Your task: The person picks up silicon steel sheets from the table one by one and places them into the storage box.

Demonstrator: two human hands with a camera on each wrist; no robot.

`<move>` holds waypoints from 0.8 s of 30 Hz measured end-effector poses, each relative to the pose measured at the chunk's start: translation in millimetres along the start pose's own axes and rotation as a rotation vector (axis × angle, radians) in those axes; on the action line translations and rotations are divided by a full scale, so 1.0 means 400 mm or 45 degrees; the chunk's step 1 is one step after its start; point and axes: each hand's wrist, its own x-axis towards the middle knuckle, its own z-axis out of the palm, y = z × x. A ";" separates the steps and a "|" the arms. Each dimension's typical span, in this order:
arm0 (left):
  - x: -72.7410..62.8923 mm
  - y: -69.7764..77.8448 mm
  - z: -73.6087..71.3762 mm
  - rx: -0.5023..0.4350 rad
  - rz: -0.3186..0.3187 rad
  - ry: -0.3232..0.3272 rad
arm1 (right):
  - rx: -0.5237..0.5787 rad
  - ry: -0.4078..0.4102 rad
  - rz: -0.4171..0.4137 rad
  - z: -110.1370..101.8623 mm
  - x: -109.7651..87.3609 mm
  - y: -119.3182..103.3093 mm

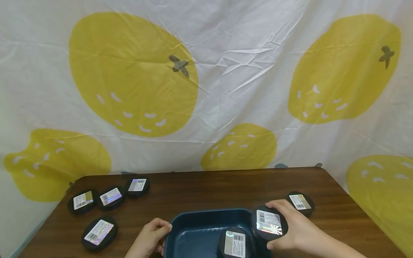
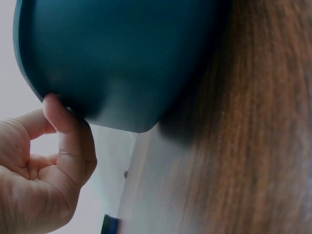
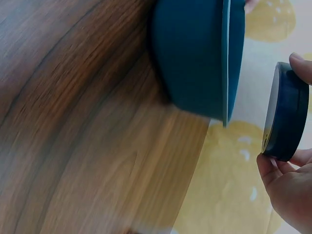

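Observation:
A dark blue tray (image 1: 206, 215) lies at the front middle of the wooden table. My left hand (image 1: 150, 236) pinches its left rim between thumb and fingers, as the left wrist view shows from the side (image 2: 63, 161). By its edges, my right hand (image 1: 295, 227) holds a round black tin (image 1: 269, 223) with a silvery barcode label, above the tray's right rim. In the right wrist view that tin (image 3: 287, 112) stands apart from the tray wall (image 3: 195, 58). Another labelled black tin (image 1: 235, 243) is inside the tray, toward its right side.
Several more black tins sit at the table's left, such as one near the front (image 1: 99, 233) and one at the back (image 1: 137, 186). A single tin (image 1: 300, 203) lies behind my right hand. A white cloth with yellow fruit prints (image 1: 226, 89) hangs behind the table (image 1: 193, 186).

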 end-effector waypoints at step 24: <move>0.002 -0.005 -0.005 -0.024 -0.015 -0.027 | 0.097 -0.191 -0.164 0.097 0.058 -0.069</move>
